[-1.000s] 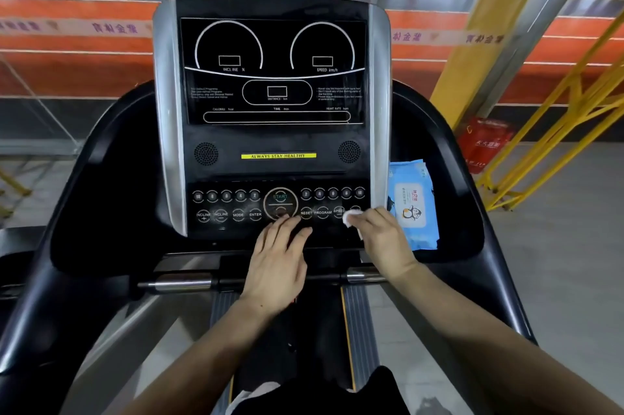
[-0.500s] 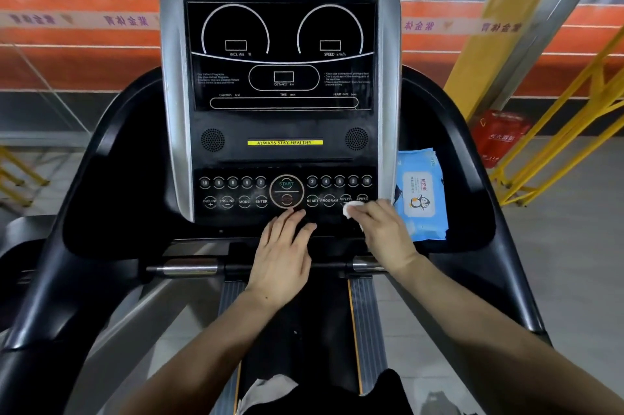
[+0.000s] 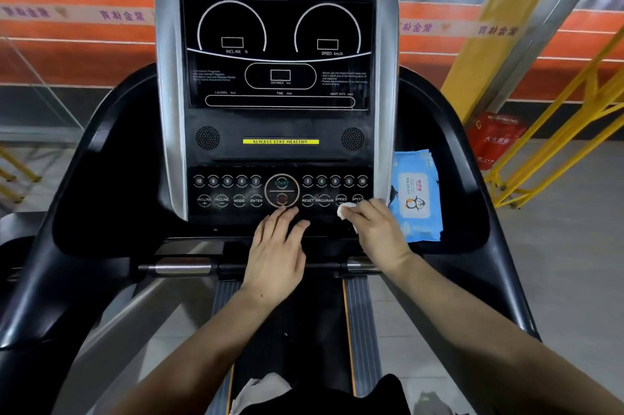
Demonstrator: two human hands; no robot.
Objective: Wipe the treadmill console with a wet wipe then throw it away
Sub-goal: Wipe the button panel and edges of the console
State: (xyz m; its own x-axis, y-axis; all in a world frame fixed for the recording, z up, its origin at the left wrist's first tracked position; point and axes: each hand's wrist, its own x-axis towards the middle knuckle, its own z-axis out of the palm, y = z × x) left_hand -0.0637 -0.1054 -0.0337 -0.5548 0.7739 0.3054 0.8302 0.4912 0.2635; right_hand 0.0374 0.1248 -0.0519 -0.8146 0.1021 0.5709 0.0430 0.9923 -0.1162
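Pinching wet wipe (image 3: 345,211): right hand (image 3: 378,234) | left hand (image 3: 275,257) flat on console (image 3: 280,131) | wipes pack (image 3: 416,195) beside

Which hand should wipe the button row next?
Right. The right hand already grips the wet wipe, pressed on the console just below the SPEED buttons. The left hand rests flat below the START button, holding nothing.

Console (image 3: 280,131): glossy black plastic face that I see flanked by brushed, satin-silver side strips (image 3: 169,93), with a smooth, dark display panel (image 3: 278,53) printed in white. Wet wipe (image 3: 345,211) in my right grip (image 3: 378,229): soft white cloth-like sheet, crumpled; wipe pack (image 3: 417,195): shiny blue plastic film. Handlebar sensors (image 3: 184,268): polished metal on a matt black bar.
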